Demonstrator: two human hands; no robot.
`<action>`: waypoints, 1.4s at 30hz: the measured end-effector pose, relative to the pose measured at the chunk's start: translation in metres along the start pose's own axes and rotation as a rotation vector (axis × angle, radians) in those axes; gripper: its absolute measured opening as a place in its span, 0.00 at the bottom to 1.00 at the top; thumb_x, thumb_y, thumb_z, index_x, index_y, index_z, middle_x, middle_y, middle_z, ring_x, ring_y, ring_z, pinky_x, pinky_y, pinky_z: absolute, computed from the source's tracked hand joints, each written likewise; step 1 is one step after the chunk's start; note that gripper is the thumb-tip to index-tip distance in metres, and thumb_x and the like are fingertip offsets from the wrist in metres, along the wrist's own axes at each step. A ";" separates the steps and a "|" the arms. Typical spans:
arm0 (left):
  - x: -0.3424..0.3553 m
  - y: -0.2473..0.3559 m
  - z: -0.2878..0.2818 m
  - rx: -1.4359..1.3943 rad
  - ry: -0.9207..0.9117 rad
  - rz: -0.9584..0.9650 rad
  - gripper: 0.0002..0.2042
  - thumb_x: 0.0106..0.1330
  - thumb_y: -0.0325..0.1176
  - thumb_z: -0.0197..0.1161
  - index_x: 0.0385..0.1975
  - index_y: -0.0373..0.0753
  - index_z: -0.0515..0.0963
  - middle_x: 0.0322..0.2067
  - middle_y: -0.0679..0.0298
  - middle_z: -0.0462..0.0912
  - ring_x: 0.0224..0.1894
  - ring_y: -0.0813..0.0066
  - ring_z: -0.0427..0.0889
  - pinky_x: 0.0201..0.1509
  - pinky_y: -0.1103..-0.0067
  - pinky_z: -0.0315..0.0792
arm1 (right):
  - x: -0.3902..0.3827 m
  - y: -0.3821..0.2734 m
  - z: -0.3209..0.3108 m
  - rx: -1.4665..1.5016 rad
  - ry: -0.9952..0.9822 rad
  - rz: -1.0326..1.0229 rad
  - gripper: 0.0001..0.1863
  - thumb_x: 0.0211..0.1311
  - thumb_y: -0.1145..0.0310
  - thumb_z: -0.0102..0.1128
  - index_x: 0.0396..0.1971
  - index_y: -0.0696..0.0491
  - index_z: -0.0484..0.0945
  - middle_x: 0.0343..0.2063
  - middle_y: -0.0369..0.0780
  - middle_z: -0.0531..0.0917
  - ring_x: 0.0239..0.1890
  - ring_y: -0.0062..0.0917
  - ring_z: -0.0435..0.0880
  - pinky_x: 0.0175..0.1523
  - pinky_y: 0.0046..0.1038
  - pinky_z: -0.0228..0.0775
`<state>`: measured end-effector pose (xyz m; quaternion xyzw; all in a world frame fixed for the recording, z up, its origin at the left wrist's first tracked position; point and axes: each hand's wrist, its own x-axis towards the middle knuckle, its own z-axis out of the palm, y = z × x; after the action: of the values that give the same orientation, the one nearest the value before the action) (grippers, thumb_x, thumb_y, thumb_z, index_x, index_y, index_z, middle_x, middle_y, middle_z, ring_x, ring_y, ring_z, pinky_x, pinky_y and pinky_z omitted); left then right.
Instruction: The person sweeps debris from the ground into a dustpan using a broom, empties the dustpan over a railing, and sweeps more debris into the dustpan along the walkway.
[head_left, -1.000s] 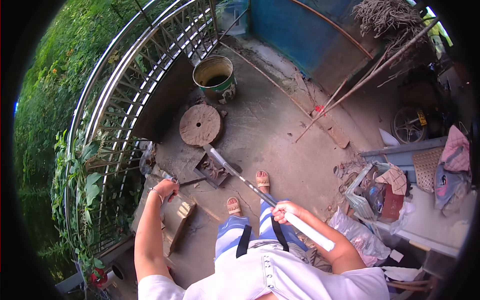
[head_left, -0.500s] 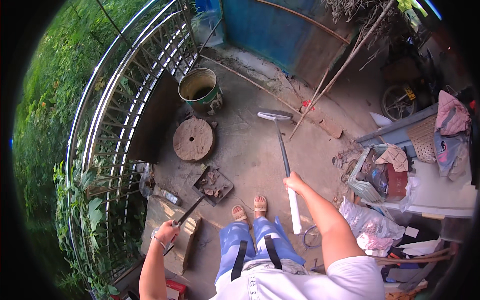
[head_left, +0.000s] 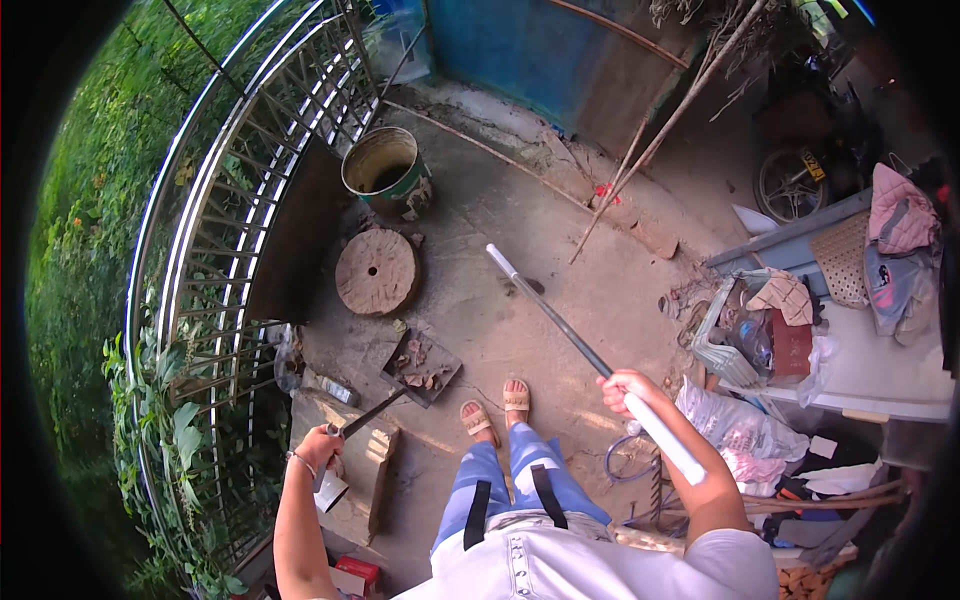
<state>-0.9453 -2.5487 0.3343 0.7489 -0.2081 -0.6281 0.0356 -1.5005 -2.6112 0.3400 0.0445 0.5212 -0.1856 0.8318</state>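
Observation:
My left hand (head_left: 320, 447) is closed round the dark handle of a long-handled dustpan (head_left: 450, 382). The pan rests on the concrete ahead of my left foot, with dry brown leaves (head_left: 424, 376) in it. A white tube end (head_left: 330, 492) shows just below that hand; I cannot tell whether it belongs to the handle. My right hand (head_left: 632, 388) grips a broom (head_left: 572, 340) by its grey and white stick, which slants away to the upper left. Its far white end is seen nearly edge-on, beside a dark patch on the ground.
A round stone (head_left: 377, 272) with a centre hole lies beyond the dustpan, and a green bucket (head_left: 385, 170) stands behind it. Metal railing (head_left: 215, 240) with plants runs along the left. Cluttered bags (head_left: 740, 430), a crate (head_left: 722, 350) and a leaning pole (head_left: 680, 115) fill the right.
The broom's far end has swung left and turned edge-on, while my right hand has shifted right and slightly nearer. My left hand has tilted, baring the white tube end.

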 end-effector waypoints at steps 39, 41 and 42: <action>0.011 0.031 0.004 0.167 -0.004 0.002 0.04 0.46 0.28 0.53 0.17 0.37 0.67 0.10 0.64 0.67 0.08 0.76 0.65 0.08 0.79 0.58 | 0.050 0.108 0.046 -0.335 0.195 0.066 0.05 0.42 0.77 0.51 0.14 0.56 0.64 0.09 0.38 0.66 0.10 0.24 0.68 0.15 0.27 0.62; 0.012 0.032 0.001 0.171 -0.009 -0.002 0.04 0.46 0.29 0.53 0.16 0.37 0.67 0.11 0.64 0.68 0.08 0.76 0.65 0.08 0.79 0.58 | 0.034 0.112 0.042 -0.225 0.078 0.079 0.03 0.44 0.77 0.49 0.20 0.56 0.65 0.10 0.35 0.64 0.11 0.20 0.65 0.14 0.24 0.59; 0.012 0.032 0.000 0.172 0.005 0.002 0.04 0.46 0.28 0.53 0.16 0.37 0.67 0.11 0.64 0.68 0.08 0.76 0.65 0.08 0.78 0.58 | 0.028 0.101 0.038 -0.093 -0.035 0.156 0.03 0.46 0.77 0.47 0.23 0.56 0.64 0.10 0.33 0.62 0.11 0.18 0.63 0.13 0.22 0.57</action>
<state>-0.9529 -2.5825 0.3330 0.7504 -0.2619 -0.6062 -0.0276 -1.4218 -2.5347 0.3204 0.0429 0.5096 -0.0965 0.8539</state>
